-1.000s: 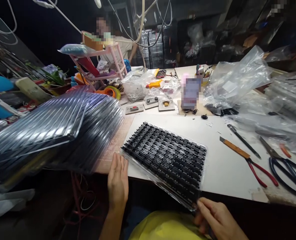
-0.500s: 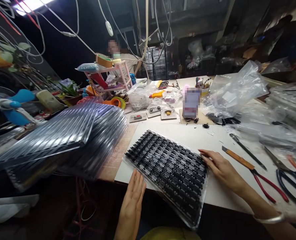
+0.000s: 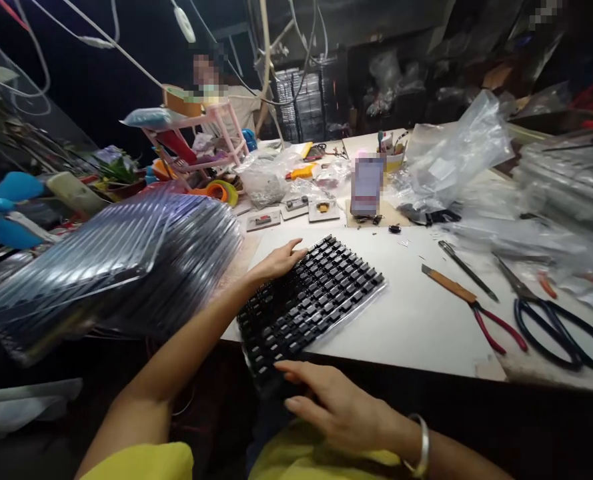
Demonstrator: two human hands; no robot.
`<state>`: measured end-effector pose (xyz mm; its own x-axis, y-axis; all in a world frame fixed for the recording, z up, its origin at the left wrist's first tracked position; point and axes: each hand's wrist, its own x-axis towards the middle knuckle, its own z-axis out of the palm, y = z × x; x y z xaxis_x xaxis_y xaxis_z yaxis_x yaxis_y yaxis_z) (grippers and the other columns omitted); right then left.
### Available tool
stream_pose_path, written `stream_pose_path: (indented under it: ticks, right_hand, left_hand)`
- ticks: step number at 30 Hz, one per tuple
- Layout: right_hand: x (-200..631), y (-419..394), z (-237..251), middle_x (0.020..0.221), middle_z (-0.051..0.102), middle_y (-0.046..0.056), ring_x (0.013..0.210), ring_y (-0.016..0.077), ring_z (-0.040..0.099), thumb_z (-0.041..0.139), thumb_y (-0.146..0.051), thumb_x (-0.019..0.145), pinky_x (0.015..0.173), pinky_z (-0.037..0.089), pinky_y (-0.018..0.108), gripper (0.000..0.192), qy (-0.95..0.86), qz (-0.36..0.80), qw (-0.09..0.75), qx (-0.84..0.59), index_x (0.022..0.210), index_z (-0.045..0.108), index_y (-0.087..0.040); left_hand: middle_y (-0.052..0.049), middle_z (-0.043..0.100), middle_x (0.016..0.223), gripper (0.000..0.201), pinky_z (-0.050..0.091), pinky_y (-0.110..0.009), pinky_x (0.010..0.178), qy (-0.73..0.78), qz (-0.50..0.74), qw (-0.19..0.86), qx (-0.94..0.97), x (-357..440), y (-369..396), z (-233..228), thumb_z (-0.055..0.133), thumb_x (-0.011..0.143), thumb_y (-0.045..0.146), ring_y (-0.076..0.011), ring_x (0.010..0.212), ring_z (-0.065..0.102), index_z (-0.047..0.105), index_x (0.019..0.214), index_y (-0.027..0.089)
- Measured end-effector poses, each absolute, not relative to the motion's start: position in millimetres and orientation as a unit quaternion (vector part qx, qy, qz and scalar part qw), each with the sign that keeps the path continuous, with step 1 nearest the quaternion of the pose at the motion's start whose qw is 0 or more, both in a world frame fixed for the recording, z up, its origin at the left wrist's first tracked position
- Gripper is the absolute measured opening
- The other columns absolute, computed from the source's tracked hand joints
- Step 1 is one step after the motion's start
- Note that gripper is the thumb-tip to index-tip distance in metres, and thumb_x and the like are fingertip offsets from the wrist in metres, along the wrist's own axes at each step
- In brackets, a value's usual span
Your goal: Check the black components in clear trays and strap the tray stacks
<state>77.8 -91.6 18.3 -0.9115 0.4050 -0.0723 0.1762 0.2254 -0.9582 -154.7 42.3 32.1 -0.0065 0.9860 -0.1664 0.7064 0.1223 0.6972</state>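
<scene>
Tray of black components (image 3: 309, 300) sits at the desk (image 3: 416, 320) near edge, one end overhanging it. Left hand (image 3: 276, 261) rests flat on the tray's far left edge, fingers released. Right hand (image 3: 336, 403) at the overhanging end, fingers spread, touching it, not clenched. Pliers (image 3: 473, 308) lie well apart to the right.

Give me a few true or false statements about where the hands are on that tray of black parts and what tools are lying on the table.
1. The left hand rests on the far left edge of the tray of black parts. True.
2. The right hand holds the scissors. False: it is at the tray's near end; the scissors lie untouched.
3. Red-handled pliers lie right of the tray. True.
4. The tray sits wholly on the white board. False: its near end overhangs the edge.
</scene>
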Motion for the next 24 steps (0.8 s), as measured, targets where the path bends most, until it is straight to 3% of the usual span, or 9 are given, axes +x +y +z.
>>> stream_pose_path:
  ticks: [5,8,11,13,15,18,21,24]
  right_hand:
    - [43,-96,9,0.14,0.045,0.009,0.128,0.0194,0.041,0.048,-0.036,0.091,0.108,0.031,0.034,0.054,-0.784,0.595,0.132,-0.119,0.141,0.035,-0.02]
    - [55,-94,20,0.127,0.057,0.01,0.114,0.0182,0.054,0.047,-0.035,0.091,0.1,0.04,0.03,0.049,-0.78,0.605,0.129,-0.096,0.137,0.042,-0.017]
    - [99,-86,30,0.106,0.069,0.006,0.095,0.0148,0.064,0.048,-0.031,0.091,0.088,0.047,0.024,0.038,-0.756,0.632,0.133,-0.107,0.127,0.054,-0.021]
    - [138,-77,29,0.097,0.071,0.002,0.091,0.0138,0.065,0.049,-0.029,0.091,0.084,0.049,0.024,0.03,-0.722,0.643,0.169,-0.194,0.119,0.06,-0.027]
    - [175,-66,19,0.087,0.071,0.0,0.08,0.0134,0.066,0.046,-0.031,0.092,0.075,0.053,0.023,0.026,-0.661,0.625,0.262,-0.323,0.112,0.063,-0.029]
    - [204,-44,-2,0.082,0.07,0.002,0.073,0.0157,0.064,0.053,-0.041,0.086,0.071,0.053,0.025,0.026,-0.582,0.501,0.388,-0.51,0.105,0.066,-0.027]
    - [200,-27,-14,0.094,0.069,0.004,0.083,0.0204,0.064,0.056,-0.051,0.08,0.08,0.053,0.034,0.036,-0.539,0.414,0.401,-0.615,0.106,0.065,-0.027]
    - [182,-19,-15,0.104,0.068,0.004,0.095,0.0234,0.063,0.054,-0.056,0.079,0.093,0.048,0.042,0.043,-0.552,0.393,0.379,-0.63,0.111,0.062,-0.028]
  left_hand:
    - [-0.016,0.045,0.139,0.067,0.031,-0.038,0.105,0.605,0.189,0.342,0.694,-109,69,30,0.043,0.087,0.051,-0.0272,0.123,0.048,0.038,0.139,0.01]
    - [-0.013,0.045,0.14,0.063,0.032,-0.035,0.105,0.578,0.21,0.342,0.711,-100,57,39,0.04,0.089,0.051,-0.0241,0.125,0.047,0.038,0.14,0.014]
    - [-0.009,0.046,0.14,0.054,0.027,-0.035,0.109,0.579,0.316,0.29,0.693,-120,18,54,0.045,0.089,0.047,-0.0235,0.13,0.041,0.045,0.135,0.019]
    - [-0.008,0.054,0.133,0.05,0.03,-0.034,0.107,0.606,0.401,0.278,0.629,-146,-18,57,0.05,0.087,0.044,-0.023,0.126,0.045,0.05,0.131,0.022]
    - [-0.009,0.062,0.122,0.048,0.034,-0.035,0.104,0.663,0.473,0.258,0.52,-173,-54,48,0.055,0.084,0.044,-0.0233,0.118,0.053,0.055,0.126,0.021]
    - [-0.011,0.069,0.105,0.051,0.043,-0.039,0.094,0.711,0.546,0.257,0.361,-199,-97,21,0.057,0.082,0.047,-0.0223,0.097,0.063,0.057,0.121,0.015]
    - [-0.011,0.069,0.105,0.054,0.045,-0.038,0.089,0.703,0.571,0.296,0.303,-201,-116,-4,0.056,0.083,0.046,-0.0194,0.09,0.063,0.051,0.126,0.015]
    - [-0.011,0.068,0.109,0.052,0.044,-0.036,0.089,0.698,0.561,0.317,0.312,-190,-117,-11,0.053,0.086,0.046,-0.0181,0.091,0.062,0.049,0.129,0.017]
